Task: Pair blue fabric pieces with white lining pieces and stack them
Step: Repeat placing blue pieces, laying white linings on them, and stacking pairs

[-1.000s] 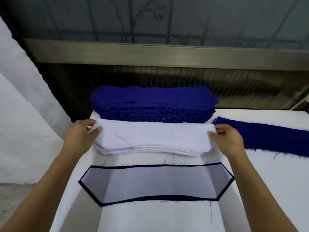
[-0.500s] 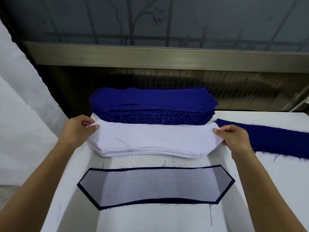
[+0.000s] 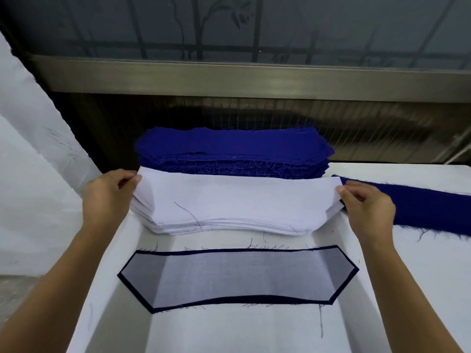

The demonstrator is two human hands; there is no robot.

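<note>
White lining stack: thin white lining sheets [image 3: 229, 212] cut as long hexagons lie piled on the white cloth-covered table [image 3: 420, 276], between the blue pile behind and the finished pair in front. The edges fan out slightly, and a loose dark thread lies on top.
Top sheet: the uppermost white lining sheet [image 3: 239, 192] is held at both tips, its left end raised off the pile.
Left hand: the left hand [image 3: 107, 194] is at the left tip, its fingers [image 3: 127, 178] pinching that sheet's corner.
Right hand: the right hand [image 3: 369, 207] is at the right tip, its fingers [image 3: 349, 191] pinching the other corner.
Blue pile: a thick stack of royal-blue woven fabric pieces [image 3: 229, 151] sits at the table's far edge, in the same long shape, with fraying cut edges.
Loose blue piece: a single royal-blue fabric strip [image 3: 420, 207] lies flat to the right, its near end just behind the right hand, threads trailing.
Done: one finished pair [image 3: 237, 278] lies nearest the person. Sheer lining covers a blue piece, which shows as a narrow dark border.
Left: judging by the depth of both piles, nearly all the pairing remains.
</note>
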